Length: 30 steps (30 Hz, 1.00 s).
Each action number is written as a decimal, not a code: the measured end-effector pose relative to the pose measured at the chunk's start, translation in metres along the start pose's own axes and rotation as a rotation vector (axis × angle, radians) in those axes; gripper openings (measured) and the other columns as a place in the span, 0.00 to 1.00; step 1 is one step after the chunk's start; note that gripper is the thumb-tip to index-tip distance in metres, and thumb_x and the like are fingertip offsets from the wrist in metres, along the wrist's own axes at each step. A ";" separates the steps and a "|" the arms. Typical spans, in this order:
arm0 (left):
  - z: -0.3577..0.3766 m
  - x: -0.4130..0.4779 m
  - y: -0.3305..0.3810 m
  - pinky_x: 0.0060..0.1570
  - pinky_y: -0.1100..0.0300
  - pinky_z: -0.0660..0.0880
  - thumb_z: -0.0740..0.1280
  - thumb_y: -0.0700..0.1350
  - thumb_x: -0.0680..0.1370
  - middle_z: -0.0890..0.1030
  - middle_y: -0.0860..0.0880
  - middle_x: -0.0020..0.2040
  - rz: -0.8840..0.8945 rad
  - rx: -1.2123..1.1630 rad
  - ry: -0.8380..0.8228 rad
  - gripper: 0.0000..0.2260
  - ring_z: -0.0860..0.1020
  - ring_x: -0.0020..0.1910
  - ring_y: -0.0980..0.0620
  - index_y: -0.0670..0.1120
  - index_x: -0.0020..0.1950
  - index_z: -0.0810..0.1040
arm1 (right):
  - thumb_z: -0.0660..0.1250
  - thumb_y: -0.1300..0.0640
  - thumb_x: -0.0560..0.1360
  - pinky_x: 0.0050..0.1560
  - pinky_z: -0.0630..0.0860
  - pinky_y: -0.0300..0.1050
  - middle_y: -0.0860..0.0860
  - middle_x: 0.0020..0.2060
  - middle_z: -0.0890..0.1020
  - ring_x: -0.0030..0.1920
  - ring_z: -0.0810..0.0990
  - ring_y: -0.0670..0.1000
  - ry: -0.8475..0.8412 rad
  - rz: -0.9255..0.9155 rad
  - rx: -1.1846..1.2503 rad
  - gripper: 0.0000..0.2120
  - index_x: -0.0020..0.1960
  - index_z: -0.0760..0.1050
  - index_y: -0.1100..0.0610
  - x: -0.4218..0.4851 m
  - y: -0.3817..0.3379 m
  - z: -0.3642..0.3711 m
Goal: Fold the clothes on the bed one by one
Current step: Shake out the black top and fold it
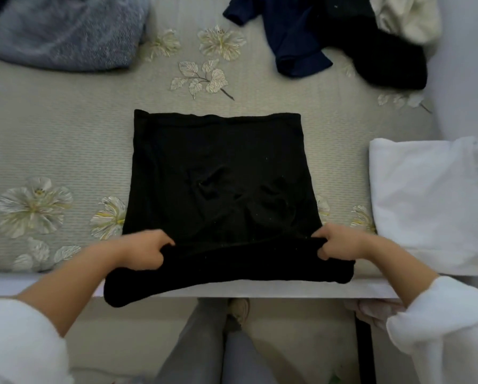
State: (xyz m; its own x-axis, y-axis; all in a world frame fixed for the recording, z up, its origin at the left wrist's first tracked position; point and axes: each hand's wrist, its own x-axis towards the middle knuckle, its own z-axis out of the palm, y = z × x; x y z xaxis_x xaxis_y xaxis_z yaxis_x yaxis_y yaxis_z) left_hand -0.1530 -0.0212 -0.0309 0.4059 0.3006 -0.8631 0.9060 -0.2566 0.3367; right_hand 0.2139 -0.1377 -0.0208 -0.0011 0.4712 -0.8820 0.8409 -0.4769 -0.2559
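Seen from above, a bed (66,139) with a pale floral cover. At far left, towards the top, a grey-blue knit (60,34) lay bunched.

Nearer, the left hand (146,249) pinched the near left corner of a black garment (218,176), fingers curled round the cloth. The black garment lay flat in the middle of the bed, roughly square. Its near edge was lifted into a roll overhanging the bed's edge, and puckers showed at its centre. The right hand (340,243) gripped the near right corner likewise, fingers curled tight on the fabric.

To fold well, both corners would probably need to rise together and travel level to the far hem, with the cloth kept taut and the puckers smoothed.

At upper right lay an unfolded heap (293,37) of navy, black and cream clothes. At right lay a folded white garment (426,200).
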 end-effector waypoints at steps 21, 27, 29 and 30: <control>-0.215 0.163 -0.029 0.63 0.43 0.68 0.69 0.41 0.73 0.72 0.39 0.67 -0.012 -0.006 0.972 0.24 0.69 0.65 0.38 0.44 0.68 0.69 | 0.65 0.56 0.73 0.70 0.56 0.62 0.56 0.68 0.70 0.70 0.64 0.57 0.851 0.170 -0.193 0.29 0.72 0.61 0.56 0.175 -0.091 -0.155; -0.063 0.149 0.003 0.74 0.44 0.48 0.49 0.57 0.79 0.48 0.42 0.79 0.109 -0.020 0.822 0.27 0.44 0.78 0.44 0.49 0.78 0.56 | 0.55 0.44 0.79 0.75 0.43 0.55 0.49 0.78 0.52 0.78 0.45 0.49 0.794 -0.140 -0.166 0.30 0.78 0.53 0.51 0.171 -0.094 -0.032; -0.028 0.149 0.003 0.74 0.44 0.42 0.42 0.62 0.78 0.38 0.46 0.78 0.010 -0.029 0.718 0.29 0.35 0.76 0.46 0.55 0.78 0.48 | 0.48 0.41 0.79 0.75 0.40 0.54 0.48 0.78 0.48 0.78 0.41 0.48 0.726 -0.156 -0.212 0.29 0.78 0.49 0.46 0.175 -0.086 -0.010; -0.017 0.151 0.001 0.74 0.43 0.40 0.40 0.64 0.78 0.36 0.47 0.78 -0.040 -0.029 0.714 0.29 0.33 0.76 0.46 0.57 0.78 0.45 | 0.46 0.40 0.79 0.75 0.38 0.53 0.47 0.78 0.46 0.77 0.40 0.48 0.718 -0.143 -0.230 0.28 0.78 0.48 0.44 0.178 -0.079 -0.007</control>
State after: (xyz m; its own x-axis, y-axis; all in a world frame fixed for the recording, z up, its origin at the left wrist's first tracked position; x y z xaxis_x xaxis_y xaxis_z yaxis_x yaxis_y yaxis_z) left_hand -0.0887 0.0400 -0.1547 0.3431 0.8397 -0.4208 0.9205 -0.2114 0.3286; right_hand 0.1512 -0.0114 -0.1549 0.1678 0.9204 -0.3530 0.9504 -0.2462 -0.1901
